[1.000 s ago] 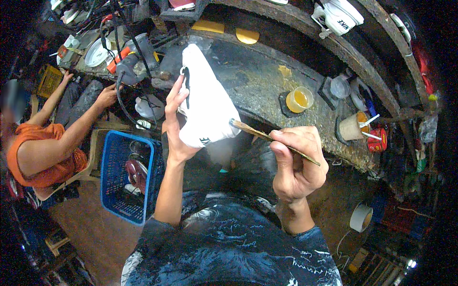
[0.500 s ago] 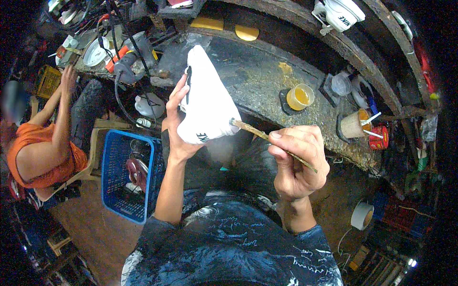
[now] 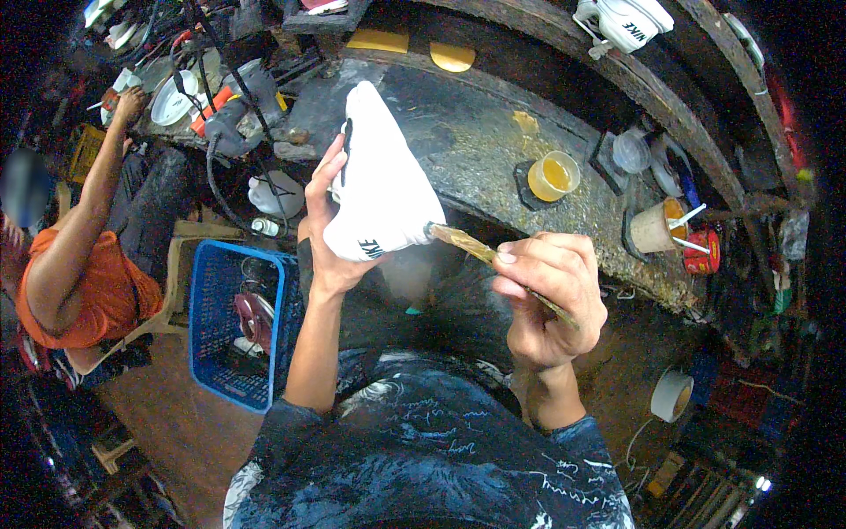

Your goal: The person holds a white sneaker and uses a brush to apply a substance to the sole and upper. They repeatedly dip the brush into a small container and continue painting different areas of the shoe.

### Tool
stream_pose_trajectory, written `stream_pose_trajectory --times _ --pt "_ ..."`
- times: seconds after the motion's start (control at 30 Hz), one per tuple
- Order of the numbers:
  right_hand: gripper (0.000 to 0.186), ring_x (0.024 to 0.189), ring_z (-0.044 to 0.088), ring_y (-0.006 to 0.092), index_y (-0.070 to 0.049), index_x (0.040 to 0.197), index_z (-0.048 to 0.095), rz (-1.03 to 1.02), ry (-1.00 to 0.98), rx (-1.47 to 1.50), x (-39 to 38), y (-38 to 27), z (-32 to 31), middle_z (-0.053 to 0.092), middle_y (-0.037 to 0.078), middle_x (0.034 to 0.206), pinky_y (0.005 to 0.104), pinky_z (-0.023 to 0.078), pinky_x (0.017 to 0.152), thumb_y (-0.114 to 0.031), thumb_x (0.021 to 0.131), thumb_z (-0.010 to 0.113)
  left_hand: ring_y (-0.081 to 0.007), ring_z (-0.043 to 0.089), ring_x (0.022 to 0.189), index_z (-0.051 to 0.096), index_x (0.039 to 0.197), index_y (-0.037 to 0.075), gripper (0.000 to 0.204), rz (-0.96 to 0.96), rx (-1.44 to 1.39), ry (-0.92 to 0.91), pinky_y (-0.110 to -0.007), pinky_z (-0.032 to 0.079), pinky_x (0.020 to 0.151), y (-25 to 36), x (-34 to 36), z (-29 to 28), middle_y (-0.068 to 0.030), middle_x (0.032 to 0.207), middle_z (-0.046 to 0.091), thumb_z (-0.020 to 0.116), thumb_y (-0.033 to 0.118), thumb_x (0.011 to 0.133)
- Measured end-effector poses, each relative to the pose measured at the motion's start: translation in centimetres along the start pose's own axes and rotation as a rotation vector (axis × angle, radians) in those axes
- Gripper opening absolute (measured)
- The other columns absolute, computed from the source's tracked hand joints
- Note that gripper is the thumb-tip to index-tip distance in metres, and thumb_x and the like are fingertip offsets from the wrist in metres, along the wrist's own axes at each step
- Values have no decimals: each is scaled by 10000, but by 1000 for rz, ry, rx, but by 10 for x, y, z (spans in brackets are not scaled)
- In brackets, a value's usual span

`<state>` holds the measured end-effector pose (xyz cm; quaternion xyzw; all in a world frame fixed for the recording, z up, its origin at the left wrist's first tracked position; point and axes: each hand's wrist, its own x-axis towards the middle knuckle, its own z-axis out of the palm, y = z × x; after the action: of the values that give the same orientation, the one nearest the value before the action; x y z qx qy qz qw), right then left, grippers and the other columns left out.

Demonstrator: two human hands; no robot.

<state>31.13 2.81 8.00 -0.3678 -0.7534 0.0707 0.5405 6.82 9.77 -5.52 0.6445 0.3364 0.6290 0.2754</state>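
A white shoe (image 3: 385, 167), with a dark edge along its left side and dark lettering near its lower end, is held up in front of me. My left hand (image 3: 332, 251) is closed around its left and lower side, with the thumb and palm hidden behind it. Between the thumb and fingers of my right hand (image 3: 561, 300) is a thin, worn brush (image 3: 471, 244), its handle stained yellowish brown. The brush's small dark tip touches the shoe's lower right edge.
On the stained bench (image 3: 476, 145) stand a cup of yellow liquid (image 3: 553, 176) and a tub with white sticks (image 3: 654, 227), beside a red can (image 3: 701, 252). A blue basket (image 3: 231, 388) sits at my left. Beyond it, a person in orange (image 3: 92, 286) reaches to the bench.
The brush has turned in my fingers, showing a broader face of its handle. The shoe has shifted slightly. At left, the other person's arm has reached farther up.
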Motion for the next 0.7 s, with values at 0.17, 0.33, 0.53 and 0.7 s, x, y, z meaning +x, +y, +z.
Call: stream_pose_trajectory --times 0.17,0.33,0.53,0.7 --pt "320 863 699 273 -67 992 756 5 26 -7 -1 1 0 780 75 990 385 547 786 -25 689 853 -415 394 1501 406 1507 103 1075 59 76 11 -520 345 1223 1 3 2 -292 1616 369 993 285 625" --pt "301 868 694 283 -66 986 757 -4 39 -18 -1 4 0 778 77 998 396 544 786 -22 692 804 -414 445 1466 435 1473 137 953 87 191 34 -515 390 1189 5 5 2 -299 1608 385 952 190 674" --pt "304 867 687 288 -67 976 758 2 37 -25 -2 6 -1 776 86 1009 401 540 792 -12 677 773 -413 459 1456 479 1442 158 871 119 159 40 -517 398 1179 4 7 1 -297 1609 391 934 181 700" --pt "337 849 684 291 -58 995 751 7 55 -35 -1 7 -1 774 90 992 394 540 778 14 667 778 -419 457 1456 511 1416 155 836 113 158 36 -517 397 1178 5 6 1 -291 1612 391 938 198 698"
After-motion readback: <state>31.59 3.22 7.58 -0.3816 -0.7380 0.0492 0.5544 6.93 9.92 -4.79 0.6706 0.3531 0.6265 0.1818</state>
